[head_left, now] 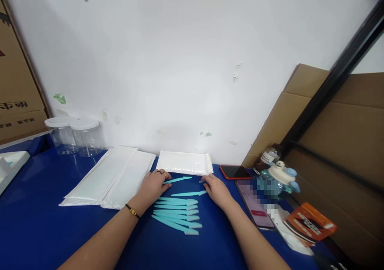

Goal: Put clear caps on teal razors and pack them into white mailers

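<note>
Resting low in the middle of the frame, the left hand [153, 187], with rings and a dark bracelet, has its fingers bent and slightly parted, thumb and fingertips at the handle end of a teal razor [180, 179]; I cannot tell whether they grip it. The right hand [218, 190], right of centre, has its fingers curled and loosely parted, its fingertips by a tiny translucent piece [202, 181], with no telling whether it is held. A second teal razor [187, 194] lies just below, its head end at or beside the right thumb. Beneath, at lower centre, more razors [177, 207] form a fanned row on the blue table [39, 214], heads toward the right. One white padded envelope [183, 162] lies above the hands; two overlapping envelopes [99, 178] spread left of centre. Clear jars [87, 140] with white lids stand further left. Toward the right edge are an orange-rimmed phone [235, 172], a lit phone [255, 206], a brown bottle [268, 157] and an orange packet [310, 224].
</note>
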Demonstrator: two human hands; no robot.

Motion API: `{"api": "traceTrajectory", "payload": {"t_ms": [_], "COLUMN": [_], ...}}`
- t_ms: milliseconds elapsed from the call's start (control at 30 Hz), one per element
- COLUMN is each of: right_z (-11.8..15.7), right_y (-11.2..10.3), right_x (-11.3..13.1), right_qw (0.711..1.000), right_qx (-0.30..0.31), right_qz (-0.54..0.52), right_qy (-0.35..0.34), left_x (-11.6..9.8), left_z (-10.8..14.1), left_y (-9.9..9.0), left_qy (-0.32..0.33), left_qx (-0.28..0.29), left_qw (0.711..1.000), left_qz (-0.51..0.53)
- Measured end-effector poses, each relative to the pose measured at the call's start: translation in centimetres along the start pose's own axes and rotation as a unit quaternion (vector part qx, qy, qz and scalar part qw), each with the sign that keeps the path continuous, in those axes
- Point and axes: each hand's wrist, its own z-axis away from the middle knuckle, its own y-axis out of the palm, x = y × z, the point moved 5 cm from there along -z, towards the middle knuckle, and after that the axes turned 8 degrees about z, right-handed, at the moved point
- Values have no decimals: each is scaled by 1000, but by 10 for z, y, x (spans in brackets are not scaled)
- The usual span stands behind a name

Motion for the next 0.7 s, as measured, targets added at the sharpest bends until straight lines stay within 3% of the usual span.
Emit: {"api": "traceTrajectory", "payload": {"t_ms": [133,267,700], "right_z": [1,4,7], "right_y": [3,-2,-15], "right_x": [4,7,21], "right_qw": [995,988,996], "right_qx": [-1,-12,-8], "right_qz": [104,155,-50], "right_qy": [1,-19,-76], "left_x": [-8,-18,-19], "left_z": [-3,-2,0], "left_y": [2,-1,0], "left_qy": [33,51,100], "left_qx": [36,36,-4], "left_qw": [998,994,992], "left_qz": [-32,-92,-83]}}
